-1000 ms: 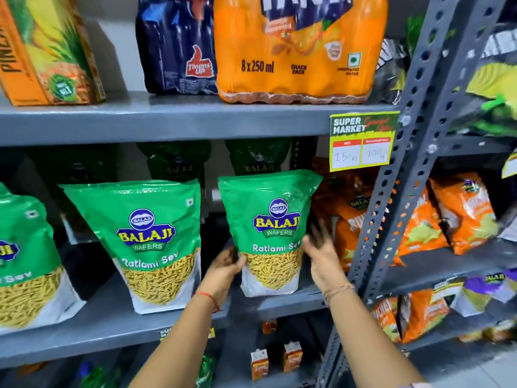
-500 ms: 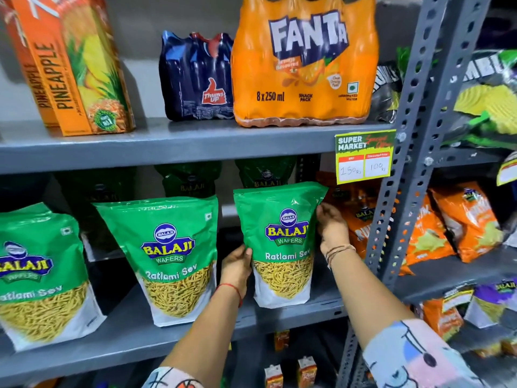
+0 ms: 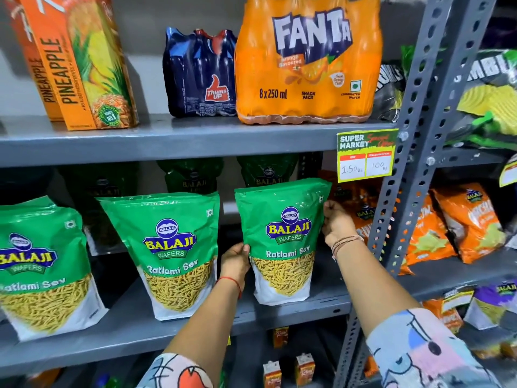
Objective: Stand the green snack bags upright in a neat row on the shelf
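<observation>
The right bag (image 3: 282, 239) stands between the two hands, its long axis upright with a slight lean of the top toward the right. The left hand (image 3: 236, 260) grips its lower left edge, thumb on the front face; the right hand (image 3: 337, 224) presses against its upper right edge, fingers wrapped behind. Both hands are closed on this bag, one low, one high, so either can tip it straight.

The bag's base rests on the grey shelf (image 3: 134, 329), near the front lip. To its left stands the middle bag (image 3: 170, 253), apart by a dark gap, and further left a third bag (image 3: 42, 270), both upright but fanned outward at the top. More green bags sit in shadow behind. Orange bags (image 3: 425, 233) crowd the right side beyond the post (image 3: 402, 191), so room lies mostly leftward. The shelf above leaves little headroom.
</observation>
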Demonstrator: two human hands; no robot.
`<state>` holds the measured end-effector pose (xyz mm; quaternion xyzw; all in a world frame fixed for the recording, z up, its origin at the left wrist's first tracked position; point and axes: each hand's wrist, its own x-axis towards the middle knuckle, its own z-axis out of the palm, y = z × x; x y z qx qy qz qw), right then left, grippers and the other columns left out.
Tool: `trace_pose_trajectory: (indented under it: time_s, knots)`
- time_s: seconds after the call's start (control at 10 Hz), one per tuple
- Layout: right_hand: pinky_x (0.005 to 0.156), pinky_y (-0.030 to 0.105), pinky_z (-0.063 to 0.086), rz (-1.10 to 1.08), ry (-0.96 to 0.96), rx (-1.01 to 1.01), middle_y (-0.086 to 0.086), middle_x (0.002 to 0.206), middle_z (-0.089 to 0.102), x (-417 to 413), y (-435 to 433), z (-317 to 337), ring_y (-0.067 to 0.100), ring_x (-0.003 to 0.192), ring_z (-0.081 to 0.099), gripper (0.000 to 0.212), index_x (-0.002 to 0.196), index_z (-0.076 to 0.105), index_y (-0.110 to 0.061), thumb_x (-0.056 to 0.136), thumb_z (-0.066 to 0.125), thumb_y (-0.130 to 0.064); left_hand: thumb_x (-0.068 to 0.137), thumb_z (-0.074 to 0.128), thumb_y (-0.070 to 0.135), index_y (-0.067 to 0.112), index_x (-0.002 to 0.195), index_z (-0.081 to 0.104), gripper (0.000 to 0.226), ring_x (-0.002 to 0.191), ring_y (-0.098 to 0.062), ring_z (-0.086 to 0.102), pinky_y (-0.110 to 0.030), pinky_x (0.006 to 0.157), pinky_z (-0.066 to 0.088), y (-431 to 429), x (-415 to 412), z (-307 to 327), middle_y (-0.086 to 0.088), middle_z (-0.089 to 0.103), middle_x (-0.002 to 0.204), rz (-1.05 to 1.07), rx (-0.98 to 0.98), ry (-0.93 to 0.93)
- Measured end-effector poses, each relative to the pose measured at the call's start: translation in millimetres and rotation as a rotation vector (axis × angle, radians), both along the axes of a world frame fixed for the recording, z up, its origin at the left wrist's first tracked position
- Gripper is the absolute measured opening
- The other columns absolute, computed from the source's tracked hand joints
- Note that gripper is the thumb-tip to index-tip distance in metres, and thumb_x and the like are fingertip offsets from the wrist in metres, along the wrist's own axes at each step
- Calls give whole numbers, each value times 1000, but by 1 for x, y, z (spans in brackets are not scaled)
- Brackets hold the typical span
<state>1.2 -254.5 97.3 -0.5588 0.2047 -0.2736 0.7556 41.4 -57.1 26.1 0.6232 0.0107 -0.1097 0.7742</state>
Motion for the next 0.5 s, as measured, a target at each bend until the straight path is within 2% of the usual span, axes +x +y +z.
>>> trace_pose_trajectory:
  time_s: [0.1, 0.2, 0.3, 0.4, 0.5]
  knots:
    - [52, 25, 39, -11, -38, 35, 1, 68, 57, -2, 4, -1, 16, 60, 52, 32, 69, 44, -20, 97, 36, -7, 94, 39, -4, -8, 118, 54, 29, 102, -23, 53, -33, 90, 43, 3, 0, -2, -25, 56, 127, -45, 20, -30]
    - [44, 16, 45, -1, -75, 51, -12, 50, 67, -4, 7, -8, 9, 52, 60, 28, 73, 49, -20, 96, 39, -7, 90, 36, -14, -7, 120, 53, 36, 112, -28, 54, -34, 99, 41, 4, -2, -7, -23, 55, 129, -95, 80, -64]
    - [64, 26, 46, -14, -125, 32, -16, 62, 69, -8, 12, -12, 15, 74, 56, 19, 107, 55, -3, 95, 41, -4, 86, 32, -20, -10, 123, 50, 42, 101, -22, 54, -23, 79, 44, 4, -7, -8, -21, 58, 120, -144, 145, -120]
    - [74, 20, 43, -91, -128, 46, 2, 103, 69, -23, 25, -17, 26, 106, 54, 35, 129, 41, 1, 94, 43, -2, 86, 29, -21, -7, 132, 42, 49, 93, -16, 54, -11, 73, 43, 15, -18, -8, -14, 60, 112, -159, 209, -207]
    - [94, 25, 32, -326, 70, -216, 12, 139, 44, -57, 57, -44, 23, 126, 41, 38, 127, 44, -10, 92, 50, -23, 91, 40, -10, -1, 133, 43, 43, 120, -25, 54, -21, 100, 38, 36, -41, -20, -19, 59, 127, -103, 311, -317]
